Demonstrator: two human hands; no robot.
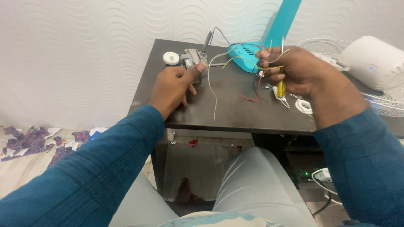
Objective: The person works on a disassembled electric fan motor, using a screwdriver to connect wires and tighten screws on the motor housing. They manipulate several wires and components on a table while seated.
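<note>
Fingers of the right hand are closed around a bunch of thin wires and a yellow-handled screwdriver, whose handle hangs down below the fist while its metal tip pokes up above the knuckles, so the tool's long axis stands nearly upright. Yellow, white and red strands run from that fist toward the small grey motor, which sits on the dark worktop beyond the left hand; one pale strand droops from the motor toward the worktop's near edge. The left hand rests on the worktop just in front of the motor, thumb pressed against its housing, the other fingers curled loosely and gripping nothing that can be seen. Of the two hands, the left is the nearer to the motor; the right holds its wires well off to the motor's right. A white round cap touches the motor's left side, and a dark shaft rises from its far end. To the motor's right, beyond the right fist, lies a teal plastic fan base with a teal column slanting upward. Farther right of the motor sit a white fan housing and a wire grille.
</note>
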